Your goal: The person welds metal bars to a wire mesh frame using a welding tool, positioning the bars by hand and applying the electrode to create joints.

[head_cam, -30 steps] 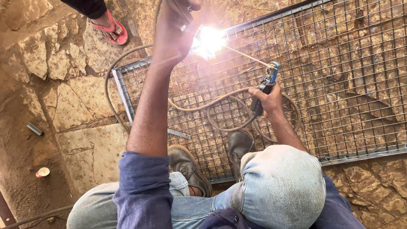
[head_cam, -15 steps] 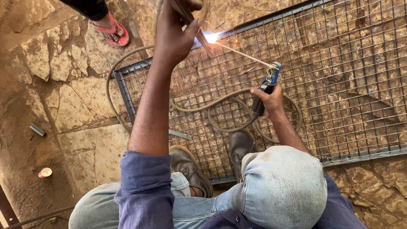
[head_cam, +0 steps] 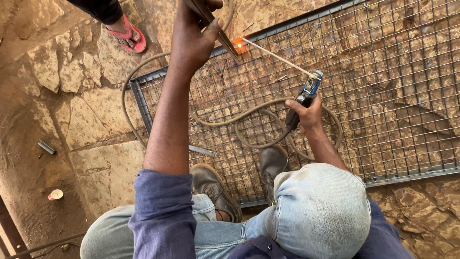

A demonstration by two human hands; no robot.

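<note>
Now, notes from the head view, taken from the weld outward.

Weld spot: an orange glow (head_cam: 238,44) sits on the upper frame bar of the mesh panel (head_cam: 393,86), at the tip of the rod.
Welding rod: a thin pale rod (head_cam: 275,56) runs from the glow down and to the right into the electrode holder.
Electrode holder: a blue-and-metal clamp (head_cam: 306,96), over the mesh, well right of the glow.
Right hand: the right hand (head_cam: 309,115) is clenched around the holder's dark handle, knuckles up.
Left hand: the left hand (head_cam: 191,36) is raised near the top edge, fingers closed on a flat dark tool (head_cam: 213,24) whose pointed end reaches down toward the glow; tool kind unclear, its upper part out of frame.
Cable: a tan hose-like cable (head_cam: 249,112) loops across the mesh beneath the right hand and curves off the panel's left side.
Mesh panel: a grey steel frame with a wire grid, lying flat on the stone ground (head_cam: 91,110).
Shoes: two worn shoes (head_cam: 213,184) stand on the mesh near its lower frame bar.
Clothing: blue sleeve (head_cam: 160,211) and pale jeans; a pale cap (head_cam: 321,211) fills the lower middle.
Bystander: a foot in a red sandal (head_cam: 127,36) at upper left, off the panel.
Small items: a short metal tube (head_cam: 46,147) and a paper cup (head_cam: 55,194) lie on the ground at left, well apart from the panel.
</note>
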